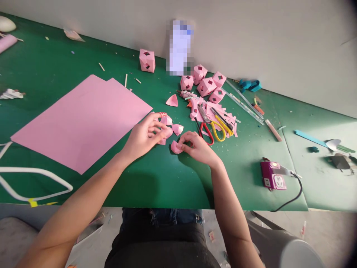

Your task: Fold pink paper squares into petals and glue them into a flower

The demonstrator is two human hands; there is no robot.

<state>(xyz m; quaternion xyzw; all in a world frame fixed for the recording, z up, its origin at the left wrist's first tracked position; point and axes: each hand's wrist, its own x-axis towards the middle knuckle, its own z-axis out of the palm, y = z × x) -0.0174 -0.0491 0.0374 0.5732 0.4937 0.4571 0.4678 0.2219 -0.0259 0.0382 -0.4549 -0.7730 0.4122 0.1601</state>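
Note:
My left hand (145, 136) curls its fingers around a small cluster of folded pink paper pieces (166, 126) on the green table (156, 178). My right hand (196, 147) pinches another folded pink paper piece (175, 147) just to the right of that cluster. One more folded piece (177, 128) lies between the two hands, and a pink cone-shaped piece (172, 100) lies farther back. Both hands rest low on the table surface.
Large pink sheets (83, 119) lie left of my hands. Red-handled scissors (205, 128), yellow-handled scissors (220, 128) and pink scraps lie to the right. Several pink paper cubes (206, 85) stand at the back, one cube (147, 60) apart. A purple socket (272, 175) with cable sits right.

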